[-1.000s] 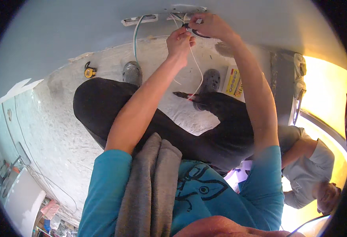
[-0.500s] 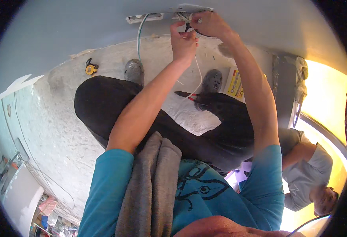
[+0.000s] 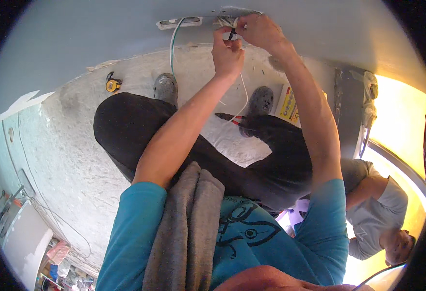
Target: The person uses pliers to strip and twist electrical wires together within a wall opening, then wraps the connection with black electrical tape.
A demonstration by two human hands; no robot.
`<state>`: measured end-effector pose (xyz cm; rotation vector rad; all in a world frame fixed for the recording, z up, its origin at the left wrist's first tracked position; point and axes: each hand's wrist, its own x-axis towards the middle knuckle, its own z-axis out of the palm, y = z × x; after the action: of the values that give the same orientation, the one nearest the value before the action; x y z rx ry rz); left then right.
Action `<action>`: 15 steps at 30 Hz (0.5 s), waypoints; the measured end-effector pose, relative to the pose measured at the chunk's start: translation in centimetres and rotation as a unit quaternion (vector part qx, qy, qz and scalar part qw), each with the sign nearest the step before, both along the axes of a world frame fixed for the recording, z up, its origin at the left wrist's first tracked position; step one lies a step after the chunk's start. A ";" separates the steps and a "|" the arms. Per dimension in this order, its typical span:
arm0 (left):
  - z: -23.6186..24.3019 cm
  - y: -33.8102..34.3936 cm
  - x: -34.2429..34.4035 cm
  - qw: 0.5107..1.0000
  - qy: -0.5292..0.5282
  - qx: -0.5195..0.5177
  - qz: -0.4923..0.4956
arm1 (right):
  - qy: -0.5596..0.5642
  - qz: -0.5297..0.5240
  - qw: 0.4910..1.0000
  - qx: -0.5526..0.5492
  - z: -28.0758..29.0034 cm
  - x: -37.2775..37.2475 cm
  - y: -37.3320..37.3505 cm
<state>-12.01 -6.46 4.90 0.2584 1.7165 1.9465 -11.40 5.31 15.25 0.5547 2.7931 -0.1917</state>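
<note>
At the cable opening (image 3: pixel 226 21) in the grey wall, both hands work close together on white wires with a narrow black wrap or strip (image 3: pixel 232 34). My left hand (image 3: pixel 229 62) pinches at the black piece from below. My right hand (image 3: pixel 262 33) is closed just above it, largely hiding what it grips. A white wire (image 3: pixel 246 94) hangs down to the floor near red-handled pliers (image 3: pixel 237 121). A white-and-green cable (image 3: pixel 174 46) hangs from another slot (image 3: pixel 179 23) to the left.
A yellow tape measure (image 3: pixel 112 85) lies left of my grey clogs (image 3: pixel 166 88). A yellow-and-white box (image 3: pixel 285 102) is on the floor at right, beside a dark panel (image 3: pixel 351 97). Another person (image 3: pixel 378 223) is close behind at right. Assorted debris (image 3: pixel 60 271) fills the lower left.
Over the last second my left hand has moved slightly up and right, closer to the opening, and my right hand has shifted slightly, staying on the wires.
</note>
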 end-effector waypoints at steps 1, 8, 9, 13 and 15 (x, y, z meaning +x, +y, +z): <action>-0.1 0.0 0.0 1.000 -0.018 0.003 0.008 | 0.000 0.000 1.000 0.000 -0.4 -0.1 -0.1; 0.6 0.1 0.1 0.999 0.001 -0.036 0.014 | 0.047 -0.052 0.997 0.039 -1.3 -0.4 -0.3; 0.5 0.1 0.1 0.999 0.013 -0.040 0.012 | 0.041 -0.058 0.996 0.047 -1.1 -0.5 -0.4; -0.7 0.3 -0.1 0.999 0.031 -0.030 0.032 | 0.034 -0.018 0.998 0.055 -0.6 -0.7 -0.8; -0.5 0.3 -0.1 0.998 0.038 -0.036 0.036 | 0.026 -0.017 0.999 0.044 0.2 -0.7 -1.1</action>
<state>-12.09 -6.13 4.36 0.2499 1.8646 1.9441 -12.12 4.26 15.49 0.6257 2.8552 -0.0914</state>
